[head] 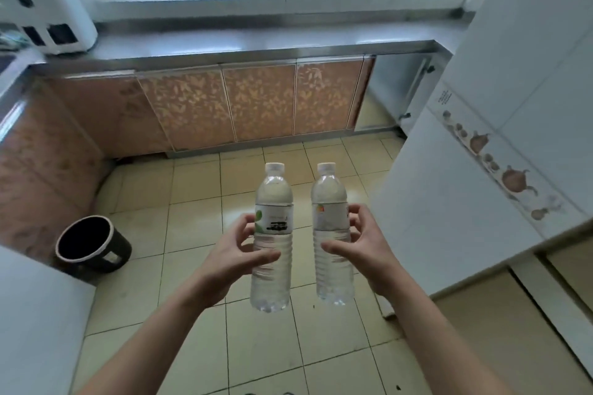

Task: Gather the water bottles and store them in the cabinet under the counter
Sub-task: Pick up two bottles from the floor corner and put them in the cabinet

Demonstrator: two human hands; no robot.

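Left hand (236,253) grips the left bottle (272,237) upright at mid-body; right hand (362,247) wraps the right bottle (332,231) likewise, both held over the floor (192,196).

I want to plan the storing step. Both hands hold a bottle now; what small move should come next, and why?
Probably step toward the open cabinet bay at the right end under the counter. The left hand grips one water bottle and the right hand grips the other bottle, both upright above the floor, and the patterned doors look closed.
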